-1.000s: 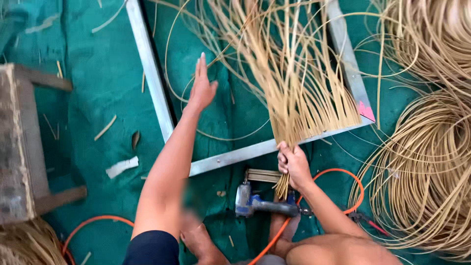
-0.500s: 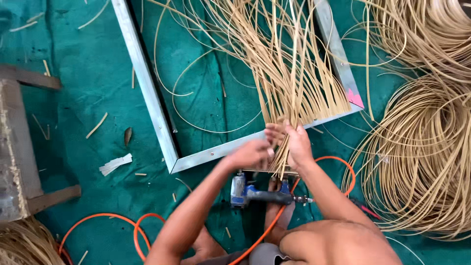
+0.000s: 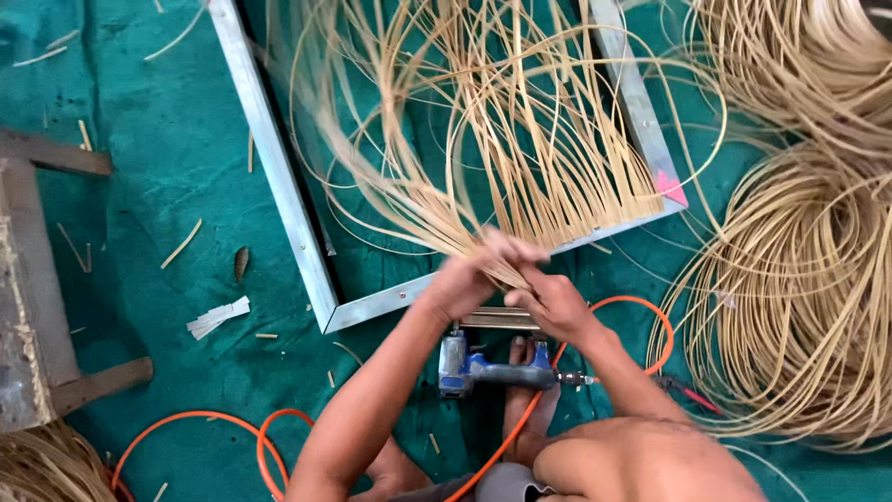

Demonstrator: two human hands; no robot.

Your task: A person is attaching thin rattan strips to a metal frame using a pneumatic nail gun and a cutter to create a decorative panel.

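Note:
My left hand (image 3: 471,275) and my right hand (image 3: 548,299) are together at the near rail of a grey metal frame (image 3: 279,186), both gripping the gathered ends of a bundle of pale cane strands (image 3: 483,139). From my hands the strands fan out up and across the frame, some blurred on the left. A blue pneumatic staple gun (image 3: 488,369) lies on the green mat just below my hands, beside my foot, joined to an orange air hose (image 3: 223,423).
Large coils of cane (image 3: 808,279) lie to the right. A wooden bench (image 3: 37,279) stands at the left edge, more cane (image 3: 42,469) below it. Small offcuts (image 3: 218,318) litter the green mat (image 3: 158,139).
My left hand came back from the far side of the frame to join my right hand on the strand ends. Part of the bundle has swung out to the left.

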